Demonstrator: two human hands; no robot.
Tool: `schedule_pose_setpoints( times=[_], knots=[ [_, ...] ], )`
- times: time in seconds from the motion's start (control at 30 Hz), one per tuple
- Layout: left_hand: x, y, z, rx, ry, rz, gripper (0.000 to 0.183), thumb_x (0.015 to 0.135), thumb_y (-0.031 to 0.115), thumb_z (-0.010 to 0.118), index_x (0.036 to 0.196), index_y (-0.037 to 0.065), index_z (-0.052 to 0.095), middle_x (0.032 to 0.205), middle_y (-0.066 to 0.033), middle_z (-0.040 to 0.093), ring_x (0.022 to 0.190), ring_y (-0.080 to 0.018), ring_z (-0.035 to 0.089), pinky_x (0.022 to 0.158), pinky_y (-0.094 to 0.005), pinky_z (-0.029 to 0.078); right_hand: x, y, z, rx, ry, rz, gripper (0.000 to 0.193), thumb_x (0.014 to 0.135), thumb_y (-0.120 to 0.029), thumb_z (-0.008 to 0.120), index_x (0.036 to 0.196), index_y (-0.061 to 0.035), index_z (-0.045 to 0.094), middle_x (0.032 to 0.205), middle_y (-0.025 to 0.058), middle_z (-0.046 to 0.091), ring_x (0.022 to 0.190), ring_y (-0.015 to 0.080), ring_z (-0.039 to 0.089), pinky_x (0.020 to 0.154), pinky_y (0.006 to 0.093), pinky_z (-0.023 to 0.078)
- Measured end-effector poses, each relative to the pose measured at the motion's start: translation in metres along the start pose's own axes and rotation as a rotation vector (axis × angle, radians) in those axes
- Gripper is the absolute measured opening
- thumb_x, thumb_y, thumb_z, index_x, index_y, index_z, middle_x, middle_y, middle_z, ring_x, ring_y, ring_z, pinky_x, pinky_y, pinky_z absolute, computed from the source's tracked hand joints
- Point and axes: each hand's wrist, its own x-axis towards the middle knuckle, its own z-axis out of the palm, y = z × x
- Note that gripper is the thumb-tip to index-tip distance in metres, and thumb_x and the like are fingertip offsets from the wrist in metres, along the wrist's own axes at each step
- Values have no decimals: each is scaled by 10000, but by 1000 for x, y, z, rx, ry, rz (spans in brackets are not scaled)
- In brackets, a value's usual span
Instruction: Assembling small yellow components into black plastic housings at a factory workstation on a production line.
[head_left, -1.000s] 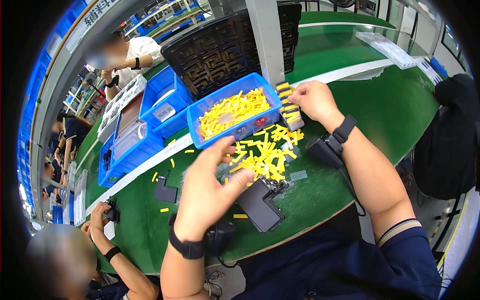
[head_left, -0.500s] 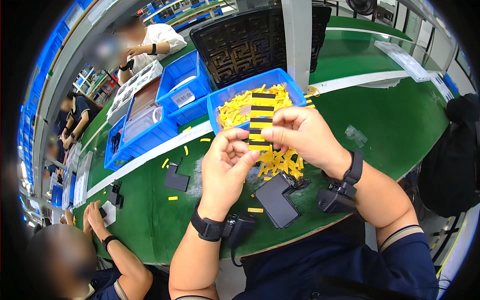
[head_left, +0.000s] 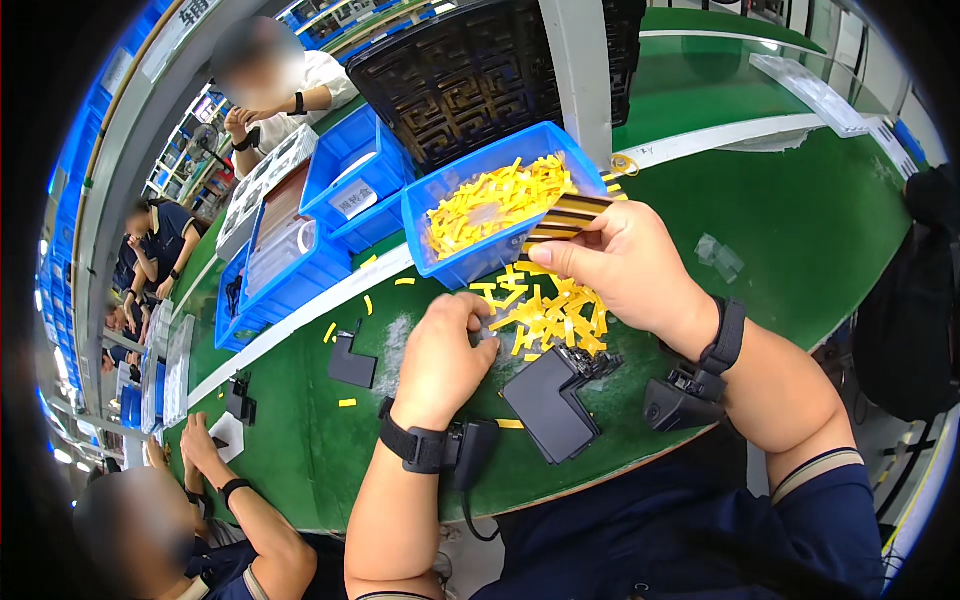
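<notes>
My right hand [head_left: 625, 255] pinches a sheet of yellow and black stripes [head_left: 568, 222] between thumb and fingers, tilted over the near right side of a blue bin [head_left: 470, 262]. Yellow strips [head_left: 500, 195] fill much of that bin. In front of it, a loose pile of yellow strips [head_left: 565, 315] lies on the green table. My left hand [head_left: 445, 350] is low at the pile's left edge, its fingers curled; whatever is between them is hidden. Close below the pile rest stacked black L-shaped parts [head_left: 550, 405].
Another black L-shaped part [head_left: 352, 362] lies left of my left hand, among scattered strips. Blue bins [head_left: 352, 185] stand at the back left. A post [head_left: 580, 80] rises behind the strip bin. A co-worker's hands [head_left: 200, 440] work at the left. Clear plastic scraps [head_left: 718, 258] lie right.
My left hand has let go of the striped sheet and moved down to the table. My right hand has carried the sheet slightly right and tilted it.
</notes>
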Motion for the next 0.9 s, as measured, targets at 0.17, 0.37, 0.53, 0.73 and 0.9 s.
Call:
schedule_pose_setpoints(
  times=[0.17,0.37,0.53,0.73,0.9],
  knots=[
    [-18,47,-23,-7,35,231,607,593,289,799,1057,-16,553,899,-152,569,817,-271,572,747,-344,471,0,-2,-2,-27,45,-75,182,785,-66,640,946,19,651,813,69,647,696,96,604,636,250,494],
    [-36,63,-19,163,-40,322,701,554,317,809,1110,-17,542,954,-161,562,908,-331,549,798,-376,452,-7,-18,4,-194,24,-230,118,769,-11,660,881,21,646,859,73,633,793,128,609,722,244,486],
    [-27,47,-15,-726,-105,10,171,834,54,600,980,-21,549,812,-36,583,727,-77,558,656,-218,454,-12,-16,5,-315,14,-342,121,748,7,671,869,1,673,843,76,634,798,142,599,739,254,474],
    [-25,43,0,-1074,47,13,204,876,39,554,1062,-8,484,856,-34,627,781,-46,542,696,-198,439,-22,-27,12,-286,27,-80,147,719,-75,701,848,-9,679,846,74,629,785,141,590,723,279,467],
    [-23,37,6,-981,83,33,206,875,41,560,1063,-12,493,861,-39,633,783,-45,545,694,-199,443,-20,-17,11,-358,26,-210,141,711,-103,668,824,-20,681,812,114,653,768,228,603,708,329,479]
  ],
)
